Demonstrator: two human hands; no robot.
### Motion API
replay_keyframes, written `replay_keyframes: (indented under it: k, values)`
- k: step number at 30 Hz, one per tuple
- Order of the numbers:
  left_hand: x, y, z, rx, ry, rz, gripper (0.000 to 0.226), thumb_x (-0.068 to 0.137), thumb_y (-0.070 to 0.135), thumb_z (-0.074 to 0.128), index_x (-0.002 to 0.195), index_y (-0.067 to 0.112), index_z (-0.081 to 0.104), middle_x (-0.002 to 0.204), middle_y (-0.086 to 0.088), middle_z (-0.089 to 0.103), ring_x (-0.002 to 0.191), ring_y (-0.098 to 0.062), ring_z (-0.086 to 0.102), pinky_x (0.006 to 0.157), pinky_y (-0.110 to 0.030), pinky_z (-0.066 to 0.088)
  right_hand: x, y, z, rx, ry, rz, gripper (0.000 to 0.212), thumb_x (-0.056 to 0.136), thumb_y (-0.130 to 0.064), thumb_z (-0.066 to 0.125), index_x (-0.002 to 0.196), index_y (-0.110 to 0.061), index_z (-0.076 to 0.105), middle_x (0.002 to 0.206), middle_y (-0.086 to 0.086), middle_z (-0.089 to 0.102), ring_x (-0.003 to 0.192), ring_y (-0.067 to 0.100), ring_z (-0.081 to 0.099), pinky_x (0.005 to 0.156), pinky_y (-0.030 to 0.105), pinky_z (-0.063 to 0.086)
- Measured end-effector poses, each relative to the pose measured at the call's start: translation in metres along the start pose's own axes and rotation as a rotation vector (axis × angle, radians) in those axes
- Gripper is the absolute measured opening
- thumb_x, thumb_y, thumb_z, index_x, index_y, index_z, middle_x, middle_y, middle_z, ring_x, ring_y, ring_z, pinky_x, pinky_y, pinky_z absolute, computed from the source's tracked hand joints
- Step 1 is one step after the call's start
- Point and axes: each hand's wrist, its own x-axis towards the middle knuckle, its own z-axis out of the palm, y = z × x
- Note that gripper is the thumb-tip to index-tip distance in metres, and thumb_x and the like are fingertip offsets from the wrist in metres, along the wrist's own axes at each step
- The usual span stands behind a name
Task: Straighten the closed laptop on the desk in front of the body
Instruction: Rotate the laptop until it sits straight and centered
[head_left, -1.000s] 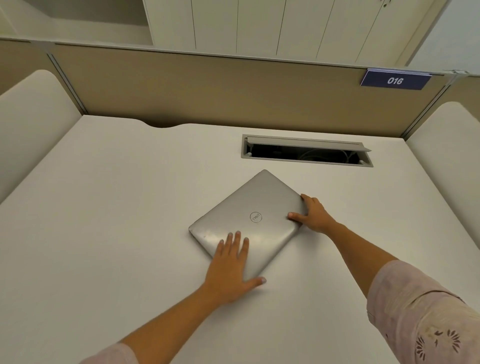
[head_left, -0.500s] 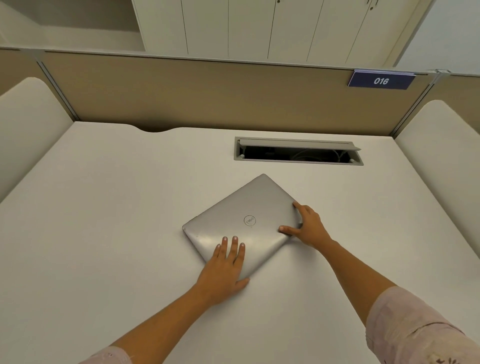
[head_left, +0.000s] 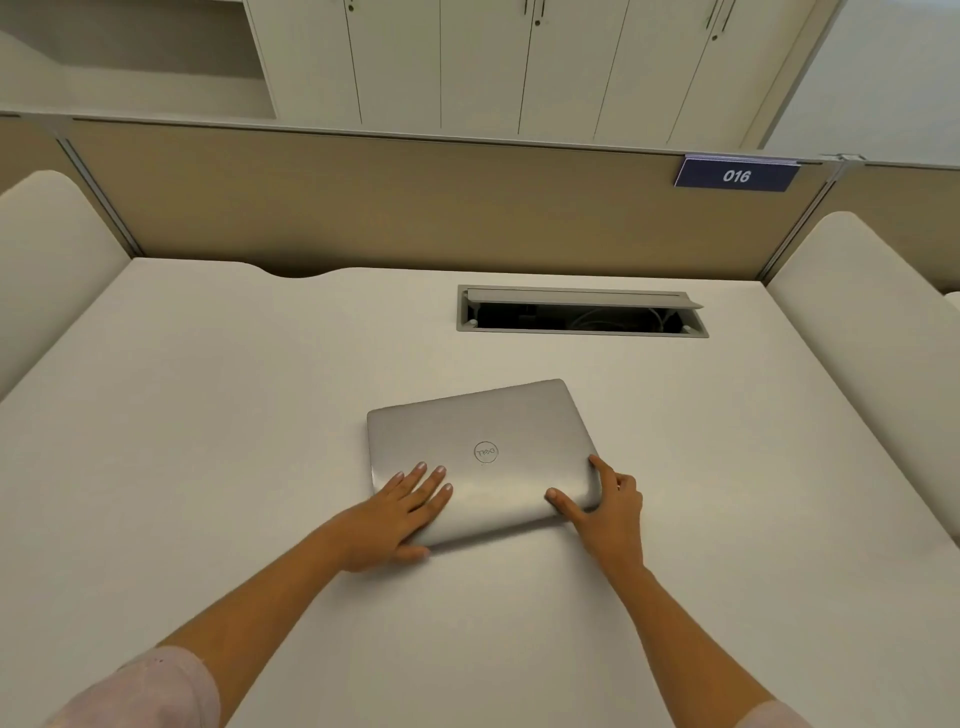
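A closed silver laptop (head_left: 493, 431) with a round logo lies flat on the white desk (head_left: 208, 415) in front of me. Its long edges run almost parallel to the desk's front, with the right end tilted slightly away. My left hand (head_left: 400, 514) lies flat on its near left corner, fingers spread on the lid. My right hand (head_left: 605, 506) grips the near right corner, thumb on the lid and fingers along the right edge.
An open cable slot (head_left: 582, 312) with wires inside is set in the desk beyond the laptop. A beige partition (head_left: 415, 208) carries a blue "016" tag (head_left: 736, 175). White side panels (head_left: 857, 322) bound the desk left and right.
The laptop has turned clockwise from a diagonal pose to nearly square with the desk. Both hands moved with it, the right one coming nearer to me.
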Motion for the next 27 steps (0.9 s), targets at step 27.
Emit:
replay_keyframes:
  k: [27]
  values:
    - [-0.011,0.023,0.026,-0.148,0.354,-0.321,0.060,0.099,0.050,0.020,0.147,0.018,0.038,0.153,0.000,0.036,0.140,-0.024,0.035,0.113,-0.043,0.017,-0.028,0.008,0.026,-0.568,-0.124,-0.595,0.054,0.101,-0.051,0.026,0.152,-0.033,0.026,0.161,0.000,0.021,0.149,0.023,0.020,0.119,0.037,0.012]
